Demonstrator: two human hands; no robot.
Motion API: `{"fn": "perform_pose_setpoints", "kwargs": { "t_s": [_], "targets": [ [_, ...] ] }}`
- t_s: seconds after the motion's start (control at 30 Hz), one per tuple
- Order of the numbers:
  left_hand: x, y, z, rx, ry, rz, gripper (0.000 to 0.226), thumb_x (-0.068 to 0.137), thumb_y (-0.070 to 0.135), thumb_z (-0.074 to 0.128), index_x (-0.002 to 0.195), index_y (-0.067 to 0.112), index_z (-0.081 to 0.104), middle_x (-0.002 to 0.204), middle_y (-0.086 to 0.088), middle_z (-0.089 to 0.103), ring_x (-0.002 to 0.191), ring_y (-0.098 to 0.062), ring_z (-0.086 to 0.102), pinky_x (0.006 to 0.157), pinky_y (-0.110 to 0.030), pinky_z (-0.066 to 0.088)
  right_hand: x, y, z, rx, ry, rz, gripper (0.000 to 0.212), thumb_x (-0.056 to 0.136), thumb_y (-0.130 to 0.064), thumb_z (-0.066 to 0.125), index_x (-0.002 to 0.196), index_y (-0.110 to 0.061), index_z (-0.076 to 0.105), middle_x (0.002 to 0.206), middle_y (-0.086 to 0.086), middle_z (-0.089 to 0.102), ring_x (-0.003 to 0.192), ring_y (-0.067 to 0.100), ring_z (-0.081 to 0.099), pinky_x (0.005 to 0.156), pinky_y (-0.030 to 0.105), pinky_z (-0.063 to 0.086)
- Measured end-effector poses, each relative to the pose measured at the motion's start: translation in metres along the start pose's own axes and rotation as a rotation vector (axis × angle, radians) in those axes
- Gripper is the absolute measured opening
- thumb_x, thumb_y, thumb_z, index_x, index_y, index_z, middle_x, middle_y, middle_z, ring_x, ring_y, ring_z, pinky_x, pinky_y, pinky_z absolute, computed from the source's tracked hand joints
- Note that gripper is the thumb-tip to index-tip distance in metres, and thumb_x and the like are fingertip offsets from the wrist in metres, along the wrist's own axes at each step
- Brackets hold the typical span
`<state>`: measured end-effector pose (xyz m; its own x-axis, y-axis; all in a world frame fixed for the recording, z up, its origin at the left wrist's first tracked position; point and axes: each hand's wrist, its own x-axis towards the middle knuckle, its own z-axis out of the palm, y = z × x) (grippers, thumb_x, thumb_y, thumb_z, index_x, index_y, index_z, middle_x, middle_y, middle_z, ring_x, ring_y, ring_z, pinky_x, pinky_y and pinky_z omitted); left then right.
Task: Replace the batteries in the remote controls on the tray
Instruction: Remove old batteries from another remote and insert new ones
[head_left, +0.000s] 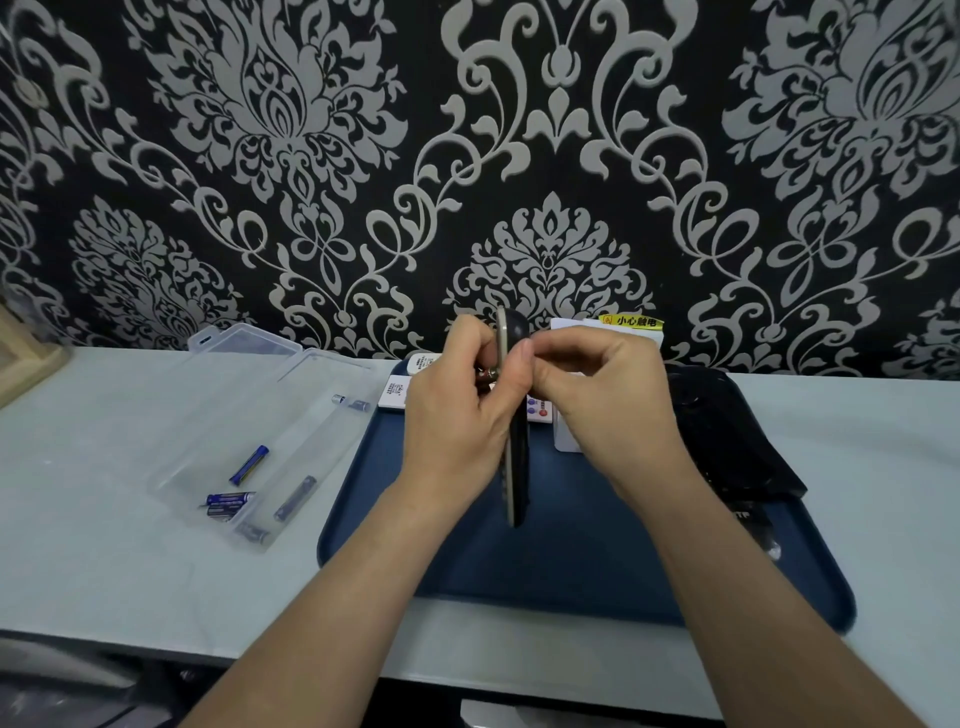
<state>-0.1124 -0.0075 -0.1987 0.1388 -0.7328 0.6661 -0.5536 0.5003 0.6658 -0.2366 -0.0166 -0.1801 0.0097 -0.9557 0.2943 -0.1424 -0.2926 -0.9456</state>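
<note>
A long black remote control (516, 467) with a pale edge is held upright and edge-on above the blue tray (571, 551). My left hand (457, 415) grips its left side, fingers curled round it. My right hand (597, 395) pinches the remote's upper part from the right, thumb on its edge. A small reddish battery end (487, 373) shows between my left fingers and the remote. White remotes (400, 395) lie at the tray's far left, partly hidden by my hands. Blue batteries (249, 464) lie in an open clear plastic case (249, 395) left of the tray.
A black remote or bag (727, 436) lies on the tray's right side. A white box with a yellow warning label (631, 322) stands against the patterned wall. A wooden frame corner (21, 358) sits at the far left. The pale table runs left and right of the tray.
</note>
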Motion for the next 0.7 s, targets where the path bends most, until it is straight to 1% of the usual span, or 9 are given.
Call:
{"fn": "perform_pose_setpoints", "kwargs": {
  "t_s": [0.13, 0.2, 0.27, 0.37, 0.5, 0.53, 0.6, 0.63, 0.7],
  "targets": [
    [0.0, 0.003, -0.002, -0.027, -0.005, 0.016, 0.029, 0.09, 0.037, 0.055, 0.077, 0.017, 0.039, 0.063, 0.01, 0.042, 0.052, -0.007, 0.039, 0.049, -0.014, 0.029, 0.004, -0.004, -0.009, -0.006, -0.033, -0.037, 0.007, 0.08, -0.007, 0.077, 0.087, -0.005, 0.077, 0.082, 0.009, 0.074, 0.082, 0.022, 0.07, 0.079, 0.037, 0.058],
    [0.002, 0.006, -0.003, -0.022, 0.018, 0.018, 0.029, 0.089, 0.035, 0.059, 0.078, 0.016, 0.04, 0.059, 0.01, 0.039, 0.052, -0.006, 0.04, 0.049, -0.013, 0.028, 0.003, -0.003, -0.009, -0.01, -0.062, -0.032, 0.001, 0.081, -0.004, 0.075, 0.081, -0.004, 0.075, 0.077, 0.012, 0.073, 0.072, 0.024, 0.067, 0.072, 0.037, 0.056],
    [0.005, 0.008, -0.004, -0.027, 0.061, 0.015, 0.03, 0.09, 0.029, 0.063, 0.078, 0.013, 0.041, 0.059, 0.01, 0.038, 0.052, -0.005, 0.04, 0.049, -0.013, 0.03, 0.0, -0.001, -0.006, -0.034, -0.101, -0.016, 0.004, 0.082, -0.001, 0.072, 0.078, -0.003, 0.073, 0.069, 0.008, 0.07, 0.063, 0.014, 0.062, 0.066, 0.031, 0.054],
    [0.005, 0.012, -0.002, -0.12, 0.057, -0.087, 0.025, 0.093, 0.026, 0.059, 0.079, 0.018, 0.04, 0.057, 0.011, 0.039, 0.051, -0.003, 0.039, 0.049, -0.013, 0.032, 0.0, -0.001, -0.005, 0.147, -0.107, 0.044, 0.002, 0.088, 0.0, 0.065, 0.087, 0.0, 0.067, 0.075, 0.009, 0.065, 0.068, 0.012, 0.062, 0.069, 0.029, 0.055],
    [0.006, 0.011, -0.001, -0.437, -0.016, -0.315, 0.01, 0.099, 0.025, 0.046, 0.1, 0.015, 0.045, 0.06, 0.011, 0.062, 0.055, 0.001, 0.055, 0.056, -0.015, 0.045, 0.004, -0.002, -0.006, 0.363, -0.2, 0.309, 0.014, 0.094, -0.016, 0.062, 0.107, -0.012, 0.058, 0.092, 0.005, 0.07, 0.079, 0.013, 0.068, 0.075, 0.03, 0.059],
    [0.008, 0.011, -0.003, -0.502, -0.019, -0.357, 0.012, 0.1, 0.025, 0.043, 0.103, 0.013, 0.044, 0.067, 0.011, 0.068, 0.061, -0.001, 0.061, 0.061, -0.018, 0.05, 0.004, 0.0, -0.006, 0.354, -0.256, 0.375, 0.016, 0.095, -0.019, 0.062, 0.11, -0.013, 0.057, 0.091, 0.004, 0.071, 0.078, 0.014, 0.068, 0.075, 0.031, 0.059],
    [0.011, 0.009, -0.007, -0.615, -0.019, -0.423, 0.015, 0.101, 0.029, 0.041, 0.104, 0.015, 0.045, 0.082, -0.002, 0.073, 0.076, -0.015, 0.069, 0.072, -0.034, 0.057, 0.002, 0.002, -0.002, 0.285, -0.354, 0.407, 0.014, 0.097, -0.021, 0.058, 0.108, -0.013, 0.06, 0.089, 0.004, 0.069, 0.077, 0.017, 0.064, 0.075, 0.034, 0.058],
    [0.012, 0.008, -0.009, -0.628, -0.016, -0.436, 0.017, 0.101, 0.031, 0.041, 0.104, 0.016, 0.047, 0.087, -0.008, 0.073, 0.08, -0.022, 0.068, 0.076, -0.042, 0.057, 0.0, 0.003, 0.001, 0.273, -0.376, 0.39, 0.013, 0.098, -0.021, 0.056, 0.105, -0.012, 0.064, 0.087, 0.004, 0.067, 0.078, 0.016, 0.063, 0.074, 0.034, 0.056],
    [0.014, 0.006, -0.011, -0.532, -0.016, -0.411, 0.02, 0.101, 0.033, 0.043, 0.103, 0.016, 0.053, 0.09, -0.009, 0.07, 0.082, -0.023, 0.065, 0.076, -0.045, 0.054, -0.002, 0.004, 0.006, 0.305, -0.363, 0.34, 0.016, 0.099, -0.018, 0.055, 0.097, -0.008, 0.068, 0.084, 0.007, 0.066, 0.079, 0.018, 0.061, 0.073, 0.034, 0.052]
  ]
}}
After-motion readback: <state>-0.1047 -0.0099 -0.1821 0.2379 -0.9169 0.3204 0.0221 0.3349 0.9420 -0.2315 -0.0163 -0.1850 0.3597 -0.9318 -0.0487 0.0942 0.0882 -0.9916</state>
